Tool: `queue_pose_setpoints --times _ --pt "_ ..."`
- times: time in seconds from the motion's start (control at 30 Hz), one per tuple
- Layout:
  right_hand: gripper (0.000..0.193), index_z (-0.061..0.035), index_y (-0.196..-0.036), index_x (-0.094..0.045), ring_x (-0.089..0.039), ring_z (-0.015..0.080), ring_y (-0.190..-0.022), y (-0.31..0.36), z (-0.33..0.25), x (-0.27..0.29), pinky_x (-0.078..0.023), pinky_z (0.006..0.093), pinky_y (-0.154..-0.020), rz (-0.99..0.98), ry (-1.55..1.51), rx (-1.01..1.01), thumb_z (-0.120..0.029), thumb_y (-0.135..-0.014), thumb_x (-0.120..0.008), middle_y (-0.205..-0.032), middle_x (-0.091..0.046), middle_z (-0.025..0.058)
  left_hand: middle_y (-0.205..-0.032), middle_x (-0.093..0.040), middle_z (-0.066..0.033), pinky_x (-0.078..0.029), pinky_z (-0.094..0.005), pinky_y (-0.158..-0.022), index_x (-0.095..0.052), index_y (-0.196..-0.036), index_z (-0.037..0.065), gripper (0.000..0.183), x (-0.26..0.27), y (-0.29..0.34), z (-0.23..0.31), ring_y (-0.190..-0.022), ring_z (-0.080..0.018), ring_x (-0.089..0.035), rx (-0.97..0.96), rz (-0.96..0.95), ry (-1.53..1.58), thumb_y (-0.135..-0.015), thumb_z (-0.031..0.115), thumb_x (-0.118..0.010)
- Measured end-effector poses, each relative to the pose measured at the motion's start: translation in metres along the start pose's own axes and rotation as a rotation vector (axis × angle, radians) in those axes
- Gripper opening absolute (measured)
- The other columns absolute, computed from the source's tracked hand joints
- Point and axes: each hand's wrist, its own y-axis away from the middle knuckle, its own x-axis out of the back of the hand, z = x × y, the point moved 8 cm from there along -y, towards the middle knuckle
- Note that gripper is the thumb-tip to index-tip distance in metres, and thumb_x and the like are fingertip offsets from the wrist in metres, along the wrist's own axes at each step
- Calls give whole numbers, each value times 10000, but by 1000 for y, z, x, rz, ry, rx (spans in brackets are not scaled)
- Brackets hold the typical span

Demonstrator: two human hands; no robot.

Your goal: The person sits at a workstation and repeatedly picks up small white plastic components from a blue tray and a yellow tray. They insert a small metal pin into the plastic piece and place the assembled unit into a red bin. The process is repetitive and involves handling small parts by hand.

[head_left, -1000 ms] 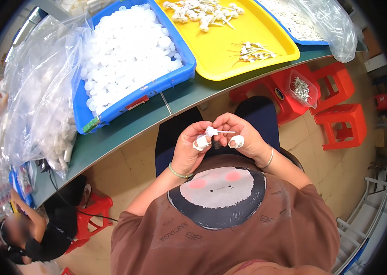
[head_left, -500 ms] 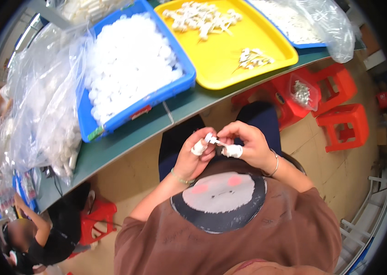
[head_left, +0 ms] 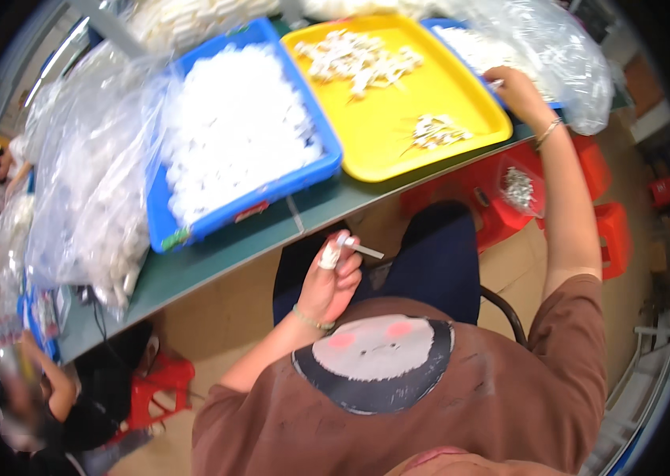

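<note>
My left hand (head_left: 333,279), its thumb wrapped in white, is closed in front of my lap. It pinches a small white plastic part (head_left: 367,251) whose thin flat stem sticks out to the right. My right hand (head_left: 524,97) reaches out to the blue tray at the far right (head_left: 428,24). Its curled fingers are down at the small white pieces (head_left: 487,49) by the near rim; whatever is between the fingertips is hidden. The yellow tray (head_left: 386,119) left of that hand carries a large pile of white stemmed parts (head_left: 359,59) and a smaller pile (head_left: 437,132).
A blue tray (head_left: 252,208) full of white pieces stands left on the green table (head_left: 216,258). Beside it lies a clear plastic bag (head_left: 85,182); another bag (head_left: 565,55) overhangs the far right. Below are red stools (head_left: 501,232) and a tub of small parts (head_left: 517,189). Another person (head_left: 101,397) sits lower left.
My right hand has left my left hand and stretched out to the far-right blue tray. My left hand keeps the white part near my lap. The view has shifted slightly.
</note>
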Motion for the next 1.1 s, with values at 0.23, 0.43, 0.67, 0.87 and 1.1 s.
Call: queue_pose_setpoints --times 0.23,0.43,0.67,0.87,1.1 --pt "210 28 -962 -631 -636 311 -869 -11 19 -7 -491 349 -790 -117 -144 -178 -14 -765 -572 -923 -664 198 -1018 -518 29 -344 -167 -519 -604 -1070 163 328 -20 7 -14 -691 -55 -394 234 -213 294 -854 406 -638" --pt "219 7 -1042 -608 -630 251 -903 1 5 16 -476 330 -832 121 4 -109 -10 -841 -523 -954 -654 153 -1002 -532 33 -347 -166 -517 -603 -1042 178 302 -20 7 -15 -693 -56 -404 267 -200 265 -836 389 -666" --pt "190 -30 -976 -616 -600 197 -851 105 -215 40 -480 313 -790 152 -541 122 38 -801 -587 -898 -614 81 -1030 -568 41 -340 -166 -524 -594 -1122 211 309 -15 7 -8 -687 -50 -402 141 -209 173 -842 302 -686" --pt "208 -9 -959 -646 -595 157 -743 169 -264 -38 -490 260 -661 -30 -875 1 31 -756 -660 -866 -588 86 -1025 -598 40 -330 -165 -539 -587 -1143 202 318 -14 6 -3 -690 -52 -403 51 -155 53 -849 277 -683" --pt "223 -2 -971 -655 -591 133 -717 167 -268 -37 -496 252 -654 -3 -958 -10 37 -751 -659 -868 -589 80 -1020 -598 15 -341 -171 -556 -571 -1160 156 292 -10 7 7 -699 -58 -408 -67 -79 -52 -890 246 -636"
